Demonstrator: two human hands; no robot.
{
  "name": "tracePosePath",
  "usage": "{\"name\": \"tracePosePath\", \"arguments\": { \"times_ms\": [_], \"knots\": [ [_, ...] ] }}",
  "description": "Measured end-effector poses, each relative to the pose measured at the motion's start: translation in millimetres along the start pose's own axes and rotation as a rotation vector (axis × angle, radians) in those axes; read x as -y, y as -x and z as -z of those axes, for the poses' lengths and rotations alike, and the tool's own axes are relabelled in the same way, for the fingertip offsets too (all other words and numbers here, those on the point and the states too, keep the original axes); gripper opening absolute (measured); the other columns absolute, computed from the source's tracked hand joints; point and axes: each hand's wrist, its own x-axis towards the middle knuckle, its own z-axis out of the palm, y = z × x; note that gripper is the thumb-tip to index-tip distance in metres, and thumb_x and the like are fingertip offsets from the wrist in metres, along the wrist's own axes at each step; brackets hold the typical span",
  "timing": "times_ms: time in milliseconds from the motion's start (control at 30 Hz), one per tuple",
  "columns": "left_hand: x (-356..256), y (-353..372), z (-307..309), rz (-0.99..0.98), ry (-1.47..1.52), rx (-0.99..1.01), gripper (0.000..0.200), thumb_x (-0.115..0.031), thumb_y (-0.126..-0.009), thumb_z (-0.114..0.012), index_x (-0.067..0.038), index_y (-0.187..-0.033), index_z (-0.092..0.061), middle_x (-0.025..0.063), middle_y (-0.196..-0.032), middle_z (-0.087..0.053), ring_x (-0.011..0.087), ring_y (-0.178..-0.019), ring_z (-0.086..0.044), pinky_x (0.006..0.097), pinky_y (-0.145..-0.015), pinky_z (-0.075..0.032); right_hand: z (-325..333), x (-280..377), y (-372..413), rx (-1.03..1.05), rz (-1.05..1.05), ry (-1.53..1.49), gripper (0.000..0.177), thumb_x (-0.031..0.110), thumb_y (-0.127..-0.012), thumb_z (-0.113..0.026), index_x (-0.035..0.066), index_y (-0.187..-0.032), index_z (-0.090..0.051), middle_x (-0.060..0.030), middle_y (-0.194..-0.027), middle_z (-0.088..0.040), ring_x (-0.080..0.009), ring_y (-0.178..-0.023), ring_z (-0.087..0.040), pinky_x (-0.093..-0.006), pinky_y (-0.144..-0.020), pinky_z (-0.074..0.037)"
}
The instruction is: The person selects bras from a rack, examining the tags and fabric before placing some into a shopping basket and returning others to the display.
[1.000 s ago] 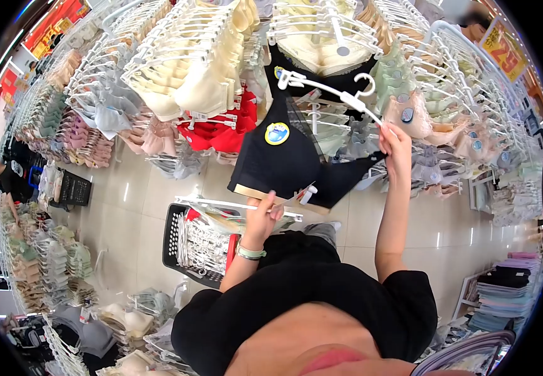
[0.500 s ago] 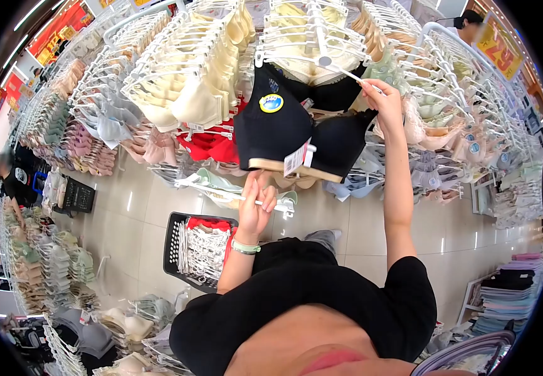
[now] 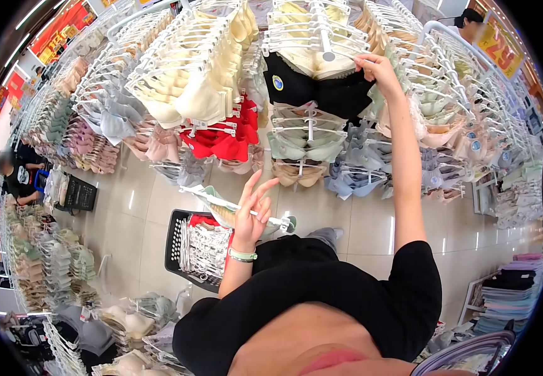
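Note:
My right hand [image 3: 377, 72] is raised at the upper right of centre, its fingers closed on the end of a white hanger at the front of the rack. From that hanger hangs a black bra [image 3: 321, 91] with a round blue and yellow sticker, in front of cream bras [image 3: 312, 62]. Lower down, my left hand [image 3: 253, 216] holds a white hanger with a pale green bra [image 3: 220, 207], its index and middle fingers stretched upward. Red bras [image 3: 227, 139] and grey-green bras [image 3: 306, 141] hang between the two hands' heights.
A black basket [image 3: 172, 244] full of white hangers and some red cloth stands on the tiled floor beside me. Racks of bras surround the aisle. Folded clothes [image 3: 503, 294] are stacked at the right. A person [image 3: 17, 175] is near another basket [image 3: 80, 193] at the left.
The black bra has moved up and back against the cream bras, with my right hand higher. My left hand has dropped away from its lower edge, fingers more spread, still with the green bra's hanger.

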Motion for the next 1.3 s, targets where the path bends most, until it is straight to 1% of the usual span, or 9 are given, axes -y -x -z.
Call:
{"name": "tracePosePath", "arguments": {
  "times_ms": [333, 433, 567, 667, 767, 833, 933, 1067, 1300],
  "knots": [
    [-12, 17, 15, -0.056, 0.005, -0.059, 0.042, -0.015, -0.09, -0.032, -0.004, -0.13, -0.026, 0.0229, -0.119, -0.043, 0.0043, -0.049, -0.032, 0.0159, -0.042, -0.033, 6, -31, -8, 0.036, 0.05, 0.117, 0.024, 0.025, -0.08, -0.06, 0.004, -0.092, -0.062, -0.0023, -0.077, -0.061, -0.0076, -0.061, -0.05, -0.021, -0.06, -0.038],
    [-11, 19, 17, -0.033, 0.0, -0.09, 0.043, -0.016, -0.09, -0.034, -0.002, -0.13, -0.025, 0.021, -0.115, -0.046, 0.0049, -0.049, -0.033, 0.0153, -0.04, -0.032, 2, -51, 5, -0.168, 0.018, -0.474, 0.035, 0.026, -0.082, -0.059, 0.001, -0.105, -0.053, -0.0057, -0.087, -0.06, -0.0143, -0.072, -0.057, -0.0233, -0.071, -0.042],
    [-8, 19, 27, 0.001, 0.025, -0.088, 0.039, -0.016, -0.09, -0.033, 0.001, -0.125, -0.03, 0.0205, -0.112, -0.048, 0.0056, -0.049, -0.033, 0.0164, -0.042, -0.033, -24, -103, 62, -0.857, 0.155, -0.194, 0.016, 0.019, -0.082, -0.055, 0.005, -0.091, -0.055, -0.0015, -0.075, -0.055, -0.0102, -0.067, -0.051, -0.0229, -0.063, -0.041],
    [-2, 14, 30, 0.022, -0.025, -0.078, 0.037, -0.016, -0.09, -0.033, 0.002, -0.122, -0.035, 0.0187, -0.108, -0.05, 0.0061, -0.052, -0.036, 0.0175, -0.047, -0.035, -90, -98, 146, -0.514, -0.028, -0.162, 0.011, 0.018, -0.083, -0.052, 0.006, -0.083, -0.053, -0.0002, -0.069, -0.052, -0.0087, -0.059, -0.047, -0.0226, -0.055, -0.037],
    [14, 4, 27, -0.025, -0.28, -0.139, 0.035, -0.016, -0.09, -0.036, 0.002, -0.12, -0.037, 0.014, -0.105, -0.053, 0.0066, -0.061, -0.043, 0.0185, -0.057, -0.038, -144, -74, 207, 0.396, -0.23, -0.144, 0.028, 0.026, -0.084, -0.052, 0.002, -0.099, -0.056, -0.006, -0.088, -0.06, -0.0138, -0.082, -0.056, -0.0278, -0.071, -0.043],
    [19, 1, 26, -0.068, -0.629, -0.153, 0.036, -0.016, -0.089, -0.042, -0.001, -0.121, -0.038, 0.009, -0.111, -0.051, 0.0104, -0.088, -0.048, 0.0242, -0.08, -0.039, -173, -39, 237, 0.623, 0.075, 0.05, 0.033, 0.024, -0.084, -0.052, 0.0, -0.106, -0.051, -0.0102, -0.099, -0.057, -0.0205, -0.094, -0.054, -0.0309, -0.078, -0.043],
    [29, -2, 13, -0.106, -0.814, -0.125, 0.036, -0.018, -0.089, -0.042, -0.002, -0.121, -0.038, 0.0094, -0.117, -0.046, 0.0146, -0.101, -0.045, 0.0294, -0.088, -0.036, -187, -36, 255, 0.61, 0.153, 0.248, 0.034, 0.022, -0.084, -0.051, 0.001, -0.11, -0.048, -0.0149, -0.106, -0.054, -0.0264, -0.099, -0.051, -0.0331, -0.081, -0.041],
    [36, -1, 15, 0.069, -0.923, -0.039, 0.038, -0.02, -0.089, -0.045, -0.002, -0.121, -0.038, 0.0103, -0.118, -0.043, 0.0171, -0.112, -0.039, 0.0302, -0.091, -0.033, -182, -41, 259, 0.609, 0.033, 0.3, 0.02, 0.021, -0.085, -0.05, 0.001, -0.086, -0.054, -0.0158, -0.075, -0.056, -0.0314, -0.071, -0.056, -0.0374, -0.064, -0.043],
    [27, 3, 20, 0.091, -0.847, -0.081, 0.028, -0.016, -0.087, -0.046, -0.002, -0.111, -0.05, 0.0074, -0.112, -0.052, 0.0148, -0.105, -0.046, 0.0285, -0.088, -0.035, -152, -31, 257, 0.175, -0.061, 0.347, 0.018, 0.014, -0.083, -0.051, -0.001, -0.074, -0.055, -0.0122, -0.061, -0.054, -0.02, -0.054, -0.055, -0.0304, -0.051, -0.042]
  ]
}}
